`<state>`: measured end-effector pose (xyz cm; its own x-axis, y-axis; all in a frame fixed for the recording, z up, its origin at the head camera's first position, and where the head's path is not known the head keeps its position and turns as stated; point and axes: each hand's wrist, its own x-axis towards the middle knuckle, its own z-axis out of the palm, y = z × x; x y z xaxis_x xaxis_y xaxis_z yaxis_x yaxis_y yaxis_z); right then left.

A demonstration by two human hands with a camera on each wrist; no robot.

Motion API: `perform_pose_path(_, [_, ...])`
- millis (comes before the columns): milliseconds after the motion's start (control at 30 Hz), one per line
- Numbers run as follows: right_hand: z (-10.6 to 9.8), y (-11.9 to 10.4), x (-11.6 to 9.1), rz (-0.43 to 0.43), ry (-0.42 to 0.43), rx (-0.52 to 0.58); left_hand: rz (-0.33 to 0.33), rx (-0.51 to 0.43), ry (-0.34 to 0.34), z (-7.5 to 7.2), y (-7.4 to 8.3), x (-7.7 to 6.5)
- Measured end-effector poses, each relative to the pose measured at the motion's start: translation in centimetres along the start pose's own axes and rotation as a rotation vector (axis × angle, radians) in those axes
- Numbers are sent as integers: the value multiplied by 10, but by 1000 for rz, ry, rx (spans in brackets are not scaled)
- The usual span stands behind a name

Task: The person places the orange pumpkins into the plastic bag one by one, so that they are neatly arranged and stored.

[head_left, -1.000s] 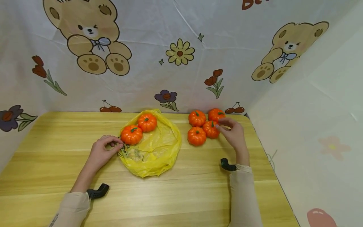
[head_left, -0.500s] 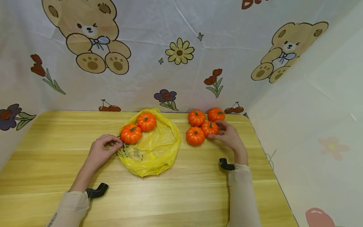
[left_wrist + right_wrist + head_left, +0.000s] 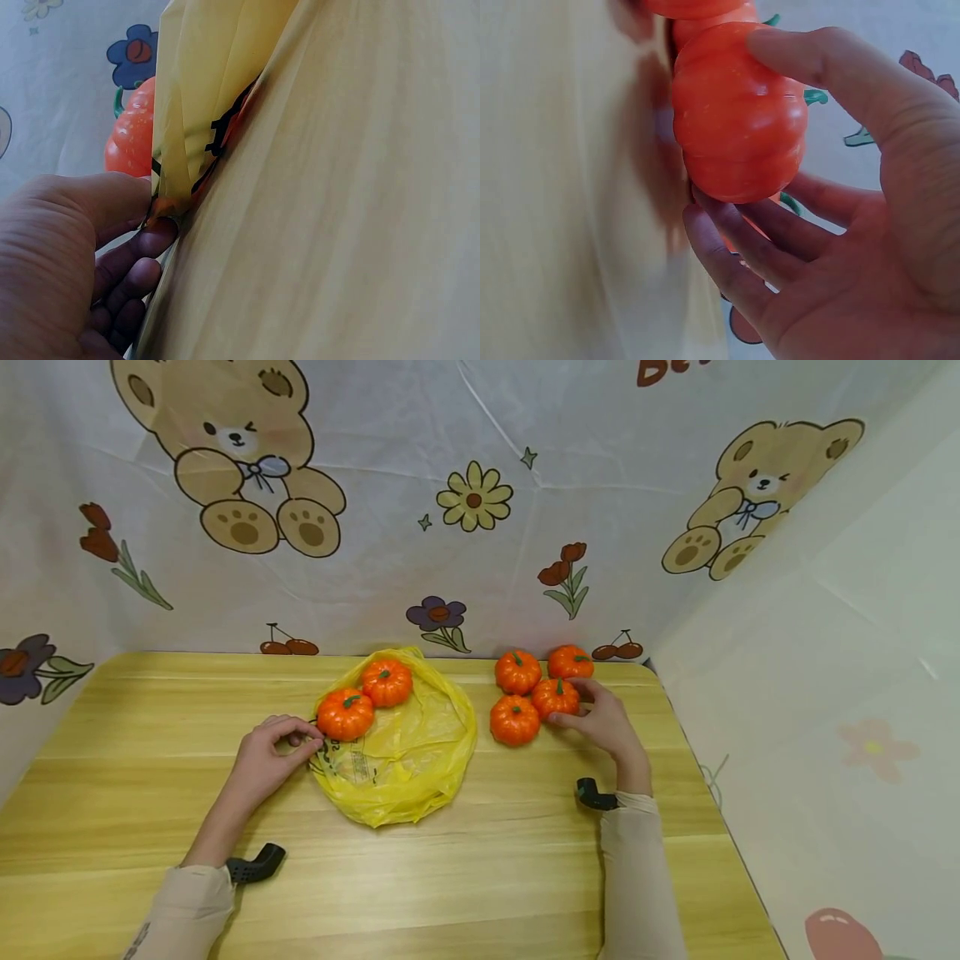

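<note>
right grip (image 3: 606, 717) curls round one pumpkin (image 3: 553, 698), perhaps loosely; left grip (image 3: 267, 753) pinches yellow bag (image 3: 416, 752).

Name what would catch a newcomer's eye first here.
Probably the orange pumpkins: two within the outline of the yellow bag, four clustered to its right near the back edge of the table. The right hand grips one of the four; the left hand pinches the bag's left edge. A large printed bear winks at upper left.
</note>
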<state>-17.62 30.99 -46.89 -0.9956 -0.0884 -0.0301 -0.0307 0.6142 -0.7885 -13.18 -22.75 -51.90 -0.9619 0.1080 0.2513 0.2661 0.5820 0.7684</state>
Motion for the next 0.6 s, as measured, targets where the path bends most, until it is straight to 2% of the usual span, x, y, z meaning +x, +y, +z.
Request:
perform_pose_path(300, [-8,-14,0,-16,47,24,-10,-2,8,0,0,-1])
perform_pose_path(600, [-5,-30,-2,-63,63,65,-8,1,-3,0,2,1])
